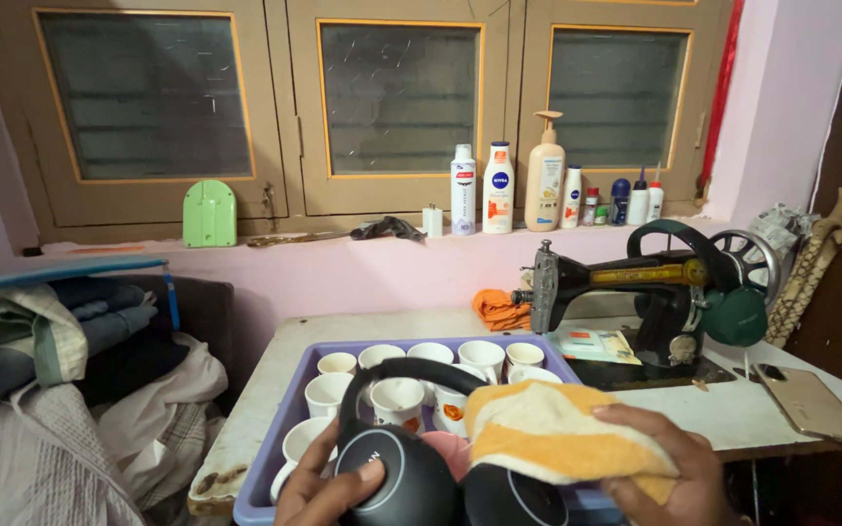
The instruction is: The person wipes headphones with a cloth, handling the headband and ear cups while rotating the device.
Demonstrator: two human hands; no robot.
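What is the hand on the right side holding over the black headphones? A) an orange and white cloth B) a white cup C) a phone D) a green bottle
A: the right hand presses an orange and white cloth onto the black headphones.

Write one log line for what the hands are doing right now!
left hand: holds black headphones | right hand: presses orange cloth on them | under: purple tray of cups

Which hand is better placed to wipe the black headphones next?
Right hand, probably: it already holds the orange-and-white cloth over the black headphones, while the left hand grips one earcup.
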